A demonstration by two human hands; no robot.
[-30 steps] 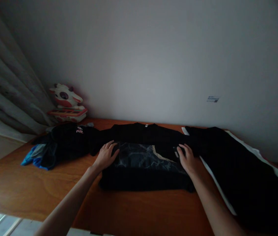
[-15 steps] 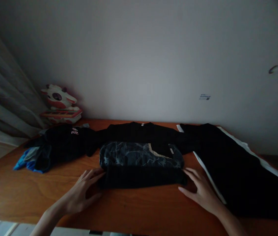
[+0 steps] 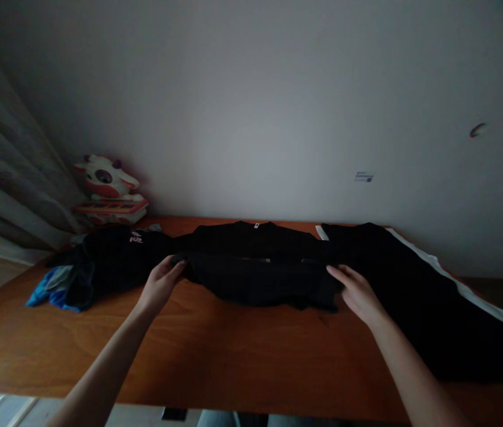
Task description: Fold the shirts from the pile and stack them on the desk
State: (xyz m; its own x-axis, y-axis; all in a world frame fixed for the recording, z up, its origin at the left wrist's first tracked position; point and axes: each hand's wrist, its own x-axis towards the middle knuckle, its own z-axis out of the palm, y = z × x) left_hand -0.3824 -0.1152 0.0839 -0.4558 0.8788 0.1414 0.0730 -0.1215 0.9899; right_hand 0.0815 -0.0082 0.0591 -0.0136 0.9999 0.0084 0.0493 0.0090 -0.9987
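A black long-sleeved shirt (image 3: 254, 238) lies spread on the wooden table, its collar with a small white tag toward the wall. Its lower part is raised as a dark folded flap hanging between my hands. My left hand (image 3: 162, 283) pinches the flap's left corner, thumb on top. At the right corner, my right hand (image 3: 356, 290) grips the cloth between thumb and fingers. The marbled grey-blue inner side of the cloth is hidden now. Black trousers (image 3: 398, 290) with white side stripes lie beside my right hand.
Left of the shirt is a heap of dark clothing (image 3: 113, 261) with pink lettering, and a blue cloth (image 3: 42, 290) pokes out of it. A cow-shaped toy keyboard (image 3: 111, 190) stands at the back left by the curtain (image 3: 6, 160). The wall (image 3: 251, 118) rises behind the wooden table (image 3: 216, 362).
Both hands have closed on the folded lower part of the shirt and lifted it up and away from me. The marbled side has gone out of sight.
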